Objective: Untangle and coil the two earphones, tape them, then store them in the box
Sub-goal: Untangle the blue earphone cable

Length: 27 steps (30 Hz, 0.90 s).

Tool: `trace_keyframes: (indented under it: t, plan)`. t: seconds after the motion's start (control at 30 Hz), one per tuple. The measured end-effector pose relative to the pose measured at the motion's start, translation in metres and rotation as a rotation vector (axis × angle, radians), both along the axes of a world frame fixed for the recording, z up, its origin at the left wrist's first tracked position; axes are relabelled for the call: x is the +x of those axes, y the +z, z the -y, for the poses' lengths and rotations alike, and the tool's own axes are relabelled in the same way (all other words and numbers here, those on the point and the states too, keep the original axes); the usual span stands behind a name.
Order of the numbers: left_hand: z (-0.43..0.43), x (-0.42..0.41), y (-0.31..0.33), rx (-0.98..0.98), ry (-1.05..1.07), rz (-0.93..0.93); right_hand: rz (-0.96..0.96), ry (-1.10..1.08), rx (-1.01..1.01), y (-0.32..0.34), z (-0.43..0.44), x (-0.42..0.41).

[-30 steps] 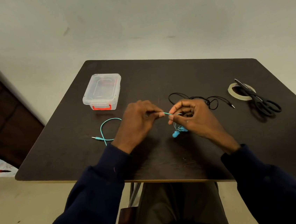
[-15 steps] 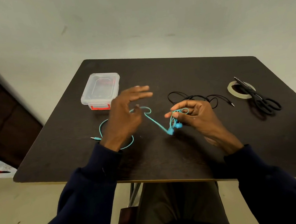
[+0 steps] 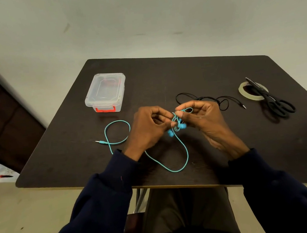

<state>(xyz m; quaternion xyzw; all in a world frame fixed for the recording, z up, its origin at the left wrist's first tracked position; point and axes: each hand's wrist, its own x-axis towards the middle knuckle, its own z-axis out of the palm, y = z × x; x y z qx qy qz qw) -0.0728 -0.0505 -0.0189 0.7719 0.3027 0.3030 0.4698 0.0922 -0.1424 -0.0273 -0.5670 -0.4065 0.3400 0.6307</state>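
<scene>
The turquoise earphone (image 3: 185,151) lies across the middle of the dark table (image 3: 182,75); its cable loops toward the near edge, and its plug end rests at the left. My left hand (image 3: 148,128) and my right hand (image 3: 202,117) meet above the table, both pinching the tangled earbud end of that cable. The black earphone (image 3: 221,101) lies in a loose heap just behind my right hand. A clear plastic box (image 3: 105,92) with a red latch stands at the back left, lid on. A tape roll (image 3: 245,93) lies at the far right.
Black scissors (image 3: 274,101) lie partly across the tape roll at the right. The table's near edge runs just in front of my sleeves. Dark furniture stands on the floor at the left.
My left hand, raised and open half a second ago, has come back to the earbud end and pinches the cable. A slack loop of turquoise cable now lies toward the near edge.
</scene>
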Motion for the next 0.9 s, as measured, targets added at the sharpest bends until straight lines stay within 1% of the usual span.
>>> trace_keyframes:
  t: [0.13, 0.2, 0.3, 0.43, 0.5, 0.6, 0.67, 0.77, 0.83, 0.9]
  plan:
    - [-0.006, -0.005, 0.003, 0.120, 0.005, -0.038, -0.036, 0.029, -0.017, -0.001, 0.002, 0.003]
    - [-0.009, -0.008, 0.004, 0.146, 0.023, -0.036, -0.070, 0.062, -0.015, -0.002, 0.004, 0.001]
    - [-0.012, -0.008, 0.003, 0.125, 0.038, -0.011, -0.072, 0.114, -0.039, -0.001, 0.004, -0.001]
    - [-0.013, -0.006, 0.001, 0.077, -0.012, 0.009, -0.079, 0.172, -0.055, 0.003, 0.002, 0.001]
    - [-0.013, -0.006, 0.001, 0.015, -0.020, 0.064, -0.084, 0.173, -0.048, 0.006, 0.001, 0.001]
    - [-0.014, -0.006, 0.000, -0.178, -0.046, 0.177, -0.057, 0.188, -0.033, 0.008, 0.001, -0.001]
    - [-0.016, -0.006, -0.002, -0.207, -0.022, 0.214, -0.074, 0.196, -0.027, 0.008, 0.001, -0.002]
    - [-0.018, -0.007, -0.001, -0.253, 0.005, 0.272, -0.201, 0.217, -0.024, 0.008, 0.001, -0.005]
    - [-0.017, -0.008, 0.001, -0.349, -0.023, 0.302, -0.271, 0.213, -0.029, 0.008, 0.001, -0.005]
    - [-0.016, -0.010, 0.001, -0.442, -0.060, 0.310, -0.288, 0.199, -0.042, 0.010, 0.000, -0.006]
